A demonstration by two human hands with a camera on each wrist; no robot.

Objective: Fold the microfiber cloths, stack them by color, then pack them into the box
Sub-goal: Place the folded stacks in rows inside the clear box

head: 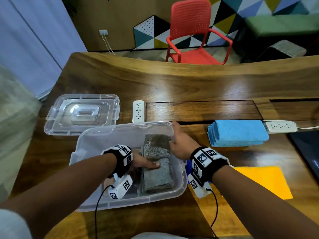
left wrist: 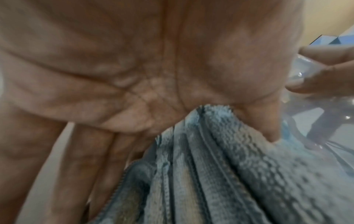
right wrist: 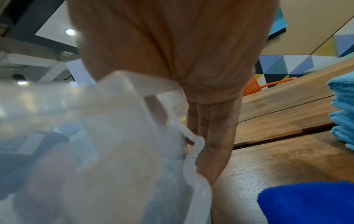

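While my left hand (head: 146,163) clamps the grey stack (head: 158,163) into the box (head: 96,135), right hand (head: 181,144) grips its rim; light-blue stack (head: 238,133) waits on the worktop (head: 189,87).

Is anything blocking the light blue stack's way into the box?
Nothing visible on the table between the light blue stack and the box. But the right hand grips the near wall, and the grey cloths with the left hand fill the box's right half.
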